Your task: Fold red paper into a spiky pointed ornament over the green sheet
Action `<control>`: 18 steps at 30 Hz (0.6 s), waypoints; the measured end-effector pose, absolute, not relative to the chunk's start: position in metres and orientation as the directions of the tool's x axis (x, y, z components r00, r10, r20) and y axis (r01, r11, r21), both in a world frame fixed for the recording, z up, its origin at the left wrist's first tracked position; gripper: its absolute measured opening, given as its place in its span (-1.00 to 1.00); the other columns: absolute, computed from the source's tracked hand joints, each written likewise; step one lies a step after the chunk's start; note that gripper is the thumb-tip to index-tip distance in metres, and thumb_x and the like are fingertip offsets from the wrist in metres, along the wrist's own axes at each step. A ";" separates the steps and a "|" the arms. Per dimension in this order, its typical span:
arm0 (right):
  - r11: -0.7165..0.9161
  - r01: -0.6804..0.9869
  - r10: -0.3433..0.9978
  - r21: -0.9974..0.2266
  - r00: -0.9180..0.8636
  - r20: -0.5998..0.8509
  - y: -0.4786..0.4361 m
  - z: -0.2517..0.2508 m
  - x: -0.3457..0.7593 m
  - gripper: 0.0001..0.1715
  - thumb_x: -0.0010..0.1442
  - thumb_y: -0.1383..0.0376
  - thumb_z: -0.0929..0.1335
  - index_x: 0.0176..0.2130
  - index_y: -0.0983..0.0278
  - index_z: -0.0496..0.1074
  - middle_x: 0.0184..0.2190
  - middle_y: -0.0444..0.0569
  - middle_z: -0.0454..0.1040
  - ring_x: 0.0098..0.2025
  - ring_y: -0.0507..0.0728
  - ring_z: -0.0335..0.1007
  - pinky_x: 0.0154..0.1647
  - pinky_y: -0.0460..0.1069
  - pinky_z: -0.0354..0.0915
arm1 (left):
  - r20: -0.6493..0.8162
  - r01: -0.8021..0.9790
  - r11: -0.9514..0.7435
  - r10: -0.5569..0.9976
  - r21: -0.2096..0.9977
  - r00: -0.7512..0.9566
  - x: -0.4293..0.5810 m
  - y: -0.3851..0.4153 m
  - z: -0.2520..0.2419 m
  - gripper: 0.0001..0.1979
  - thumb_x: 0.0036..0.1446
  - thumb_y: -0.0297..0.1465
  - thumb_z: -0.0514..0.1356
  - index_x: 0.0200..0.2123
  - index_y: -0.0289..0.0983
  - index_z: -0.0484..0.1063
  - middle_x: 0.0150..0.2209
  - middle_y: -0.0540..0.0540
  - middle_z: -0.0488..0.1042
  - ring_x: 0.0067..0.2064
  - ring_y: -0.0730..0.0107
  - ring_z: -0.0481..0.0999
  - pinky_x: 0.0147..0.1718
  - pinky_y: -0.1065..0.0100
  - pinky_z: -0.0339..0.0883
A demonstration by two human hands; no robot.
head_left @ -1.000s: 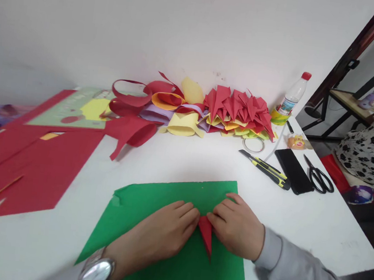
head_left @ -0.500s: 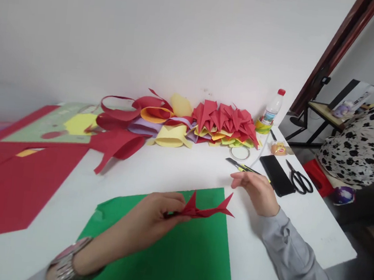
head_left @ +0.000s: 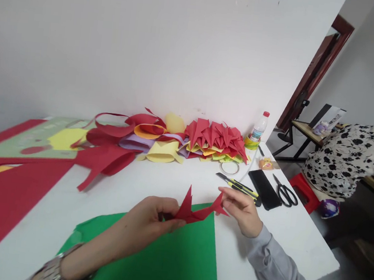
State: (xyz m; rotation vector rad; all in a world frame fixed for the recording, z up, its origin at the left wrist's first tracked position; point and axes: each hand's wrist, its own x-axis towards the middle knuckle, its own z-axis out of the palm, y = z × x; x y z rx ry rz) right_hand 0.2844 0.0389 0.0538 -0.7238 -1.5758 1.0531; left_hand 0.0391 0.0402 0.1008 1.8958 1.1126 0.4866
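My left hand [head_left: 146, 222] pinches one end of a small folded red paper piece [head_left: 196, 208] and holds it up above a green paper sheet [head_left: 168, 258] on the white table [head_left: 156, 179]. My right hand [head_left: 238, 207] pinches the pointed tip at the piece's other end. The piece has two upright points and is clear of the table. A watch sits on my left wrist.
Folded red, yellow and purple paper pieces [head_left: 217, 138] are piled along the wall. Large red sheets [head_left: 4, 192] lie at left. Utility knives [head_left: 235, 186], a tape ring [head_left: 230, 167], a black phone [head_left: 264, 189], scissors [head_left: 284, 194] and a bottle [head_left: 258, 127] sit at right. A seated person [head_left: 348, 161] is beyond the table.
The red piece was pressed flat on the green sheet under both hands, then my left hand lifted it. My right hand let go, swung right, and now pinches its tip again.
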 end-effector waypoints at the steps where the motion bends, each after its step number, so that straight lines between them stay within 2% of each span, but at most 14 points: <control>1: 0.443 -0.032 0.866 -0.896 -0.245 0.437 0.040 0.052 0.285 -0.58 0.27 0.16 0.34 0.09 0.21 0.43 -0.34 -0.04 0.51 -0.37 0.06 0.41 -0.27 0.01 0.38 | -0.117 0.506 -0.203 0.839 0.838 0.531 0.039 0.041 0.100 -0.74 0.02 -0.21 0.14 -0.54 -0.27 0.44 -0.58 0.04 0.32 -0.47 0.36 0.29 -0.49 0.36 0.18; 4: 0.563 0.066 0.807 -0.824 -0.260 0.530 0.043 0.049 0.286 -0.52 0.28 0.20 0.34 0.17 0.19 0.35 -0.36 -0.07 0.52 -0.39 0.04 0.43 -0.24 0.01 0.39 | -0.178 0.502 -0.153 0.815 0.851 0.551 0.038 0.045 0.096 -0.74 -0.01 -0.20 0.14 -0.58 -0.26 0.37 -0.60 0.07 0.25 -0.51 0.39 0.25 -0.51 0.37 0.14; 8: 0.664 0.212 0.725 -0.717 -0.419 0.547 0.043 0.053 0.285 -0.68 0.27 0.16 0.35 -0.08 0.26 0.57 -0.29 0.06 0.58 -0.28 0.09 0.51 -0.22 -0.02 0.41 | -0.164 0.496 -0.174 0.809 0.851 0.565 0.038 0.049 0.090 -0.75 -0.01 -0.23 0.15 -0.61 -0.26 0.35 -0.61 0.09 0.24 -0.51 0.41 0.24 -0.53 0.39 0.12; 11: 0.617 0.276 0.776 -0.737 -0.373 0.509 0.042 0.053 0.282 -0.61 0.13 0.08 0.44 -0.14 0.29 0.59 -0.31 0.09 0.61 -0.31 0.11 0.54 -0.22 -0.02 0.43 | 0.009 0.511 -0.353 0.829 0.784 0.559 0.037 0.049 0.084 -0.74 0.07 -0.28 0.12 -0.59 -0.25 0.39 -0.57 0.06 0.31 -0.49 0.41 0.27 -0.49 0.40 0.16; 14: 0.554 0.255 0.824 -0.793 -0.306 0.477 0.042 0.050 0.280 -0.66 0.08 0.07 0.48 -0.24 0.27 0.62 -0.38 0.04 0.62 -0.37 0.11 0.55 -0.27 -0.03 0.45 | 0.248 0.517 -0.586 0.776 0.624 0.580 0.036 0.046 0.074 -0.72 0.18 -0.36 0.04 -0.49 -0.24 0.49 -0.51 0.00 0.43 -0.48 0.40 0.40 -0.48 0.41 0.23; 16: 0.543 0.231 0.831 -0.808 -0.286 0.477 0.042 0.047 0.279 -0.69 0.05 0.09 0.49 -0.28 0.26 0.62 -0.41 0.03 0.62 -0.40 0.11 0.54 -0.30 -0.03 0.44 | 0.362 0.519 -0.661 0.741 0.541 0.566 0.036 0.043 0.066 -0.73 0.19 -0.43 0.02 -0.38 -0.23 0.54 -0.46 -0.02 0.50 -0.45 0.39 0.48 -0.47 0.43 0.29; 18: 0.538 0.222 0.836 -0.813 -0.266 0.481 0.041 0.044 0.278 -0.65 0.01 0.10 0.52 -0.22 0.25 0.60 -0.41 0.00 0.61 -0.37 0.12 0.53 -0.24 0.00 0.44 | 0.457 0.521 -0.702 0.712 0.485 0.534 0.035 0.040 0.059 -0.74 0.18 -0.48 0.03 -0.31 -0.21 0.54 -0.42 -0.02 0.54 -0.44 0.39 0.53 -0.46 0.44 0.35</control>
